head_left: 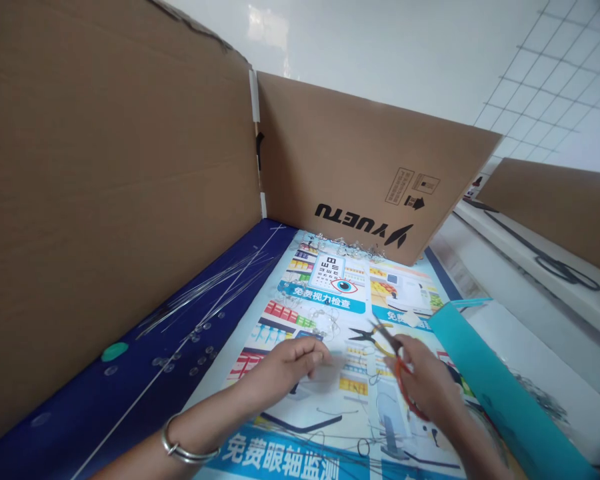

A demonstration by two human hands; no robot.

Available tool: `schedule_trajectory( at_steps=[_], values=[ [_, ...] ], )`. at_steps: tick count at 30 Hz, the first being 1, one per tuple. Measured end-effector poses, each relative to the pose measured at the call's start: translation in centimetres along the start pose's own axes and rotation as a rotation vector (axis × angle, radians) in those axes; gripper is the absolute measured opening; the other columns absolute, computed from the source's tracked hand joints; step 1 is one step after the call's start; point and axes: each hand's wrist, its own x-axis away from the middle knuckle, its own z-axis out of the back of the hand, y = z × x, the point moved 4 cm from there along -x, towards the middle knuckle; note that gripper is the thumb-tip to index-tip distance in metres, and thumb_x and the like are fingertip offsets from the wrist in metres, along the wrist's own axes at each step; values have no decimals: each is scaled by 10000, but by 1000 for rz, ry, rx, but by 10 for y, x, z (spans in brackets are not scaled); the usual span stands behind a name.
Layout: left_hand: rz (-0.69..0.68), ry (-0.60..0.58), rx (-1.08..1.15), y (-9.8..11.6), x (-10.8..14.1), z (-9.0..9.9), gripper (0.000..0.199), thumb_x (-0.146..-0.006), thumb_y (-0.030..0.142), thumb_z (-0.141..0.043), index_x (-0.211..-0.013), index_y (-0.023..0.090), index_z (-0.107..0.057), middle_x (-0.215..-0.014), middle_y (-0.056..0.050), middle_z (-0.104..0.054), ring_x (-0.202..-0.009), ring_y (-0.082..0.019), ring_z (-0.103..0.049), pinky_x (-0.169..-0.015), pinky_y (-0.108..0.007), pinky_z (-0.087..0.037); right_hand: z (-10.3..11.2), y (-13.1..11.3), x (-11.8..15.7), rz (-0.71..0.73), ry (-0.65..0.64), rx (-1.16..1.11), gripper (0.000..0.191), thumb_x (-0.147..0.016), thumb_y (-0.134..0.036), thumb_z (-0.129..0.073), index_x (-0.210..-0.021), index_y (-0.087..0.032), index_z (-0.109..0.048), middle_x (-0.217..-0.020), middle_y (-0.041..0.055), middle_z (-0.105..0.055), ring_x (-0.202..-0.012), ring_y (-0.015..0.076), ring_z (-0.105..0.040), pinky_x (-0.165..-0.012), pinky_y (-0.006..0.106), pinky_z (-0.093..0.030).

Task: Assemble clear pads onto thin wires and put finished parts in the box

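My left hand (300,360) is closed in a pinch over the printed sheet. Whatever lies between its fingertips is blurred and too thin to name. My right hand (427,380) grips a pair of scissors (394,343) by the red handles, blades pointing up and left. Beyond the gap between the hands, pliers (364,335) with yellow handles lie on the sheet, partly behind the scissors. Clear beaded loops (325,321) rest just past my left hand. Thin wires (330,440) are scattered on the sheet nearer to me.
Cardboard panels (130,167) wall off the left and the back (330,153). Long wires (205,290) and several clear discs (167,367) lie on the blue surface at left, beside a green disc (115,351). At right stands a teal-edged box (505,393) with small wire pieces.
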Motion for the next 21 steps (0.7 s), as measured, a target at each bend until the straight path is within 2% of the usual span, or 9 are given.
schedule_trajectory(
  at_steps=[4, 7, 9, 12, 15, 21],
  values=[
    [-138, 95, -327, -7, -8, 14, 222, -839, 210, -428, -929, 209, -631, -892, -23, -600, -824, -162, -530, -724, -252, -381, -9, 90, -18, -110, 45, 278, 457, -803, -324, -479, -1213, -123, -463, -1115, 165, -579, -1022, 291, -542, -802, 348, -416],
    [-169, 113, -541, -15, -11, 11, 229, -834, 179, -419, -871, 215, -642, -857, -17, -619, -818, -171, -547, -721, -260, -384, -22, 128, -22, -120, 7, 324, 450, -817, -313, -455, -1212, -100, -470, -1061, 173, -610, -971, 283, -574, -775, 333, -422],
    [-180, 119, -656, -18, -13, 5, 207, -820, 161, -435, -799, 211, -635, -784, -7, -620, -784, -172, -545, -698, -258, -380, -29, 135, -22, -109, -1, 323, 444, -825, -311, -444, -1214, -99, -470, -1049, 169, -617, -965, 278, -577, -777, 327, -419],
    [-198, 142, -773, -21, -15, -4, 179, -796, 141, -463, -732, 199, -619, -742, -11, -611, -774, -176, -537, -691, -257, -378, -34, 132, -22, -77, 16, 347, 435, -828, -299, -440, -1218, -107, -467, -1040, 162, -619, -963, 275, -573, -788, 329, -407],
    [-199, 159, -858, -21, -20, -9, 179, -791, 137, -472, -725, 198, -628, -722, -19, -604, -752, -178, -535, -686, -263, -377, -35, 127, -23, -59, 41, 348, 421, -834, -298, -432, -1213, -117, -471, -1048, 158, -612, -966, 273, -566, -792, 330, -403],
    [-188, 115, -937, -28, -34, -20, 173, -772, 127, -481, -722, 200, -630, -719, -25, -611, -736, -182, -544, -684, -270, -379, -36, 126, -25, -41, 59, 306, 424, -841, -323, -421, -1215, -127, -461, -1052, 146, -603, -988, 263, -549, -803, 322, -404]
  ],
)
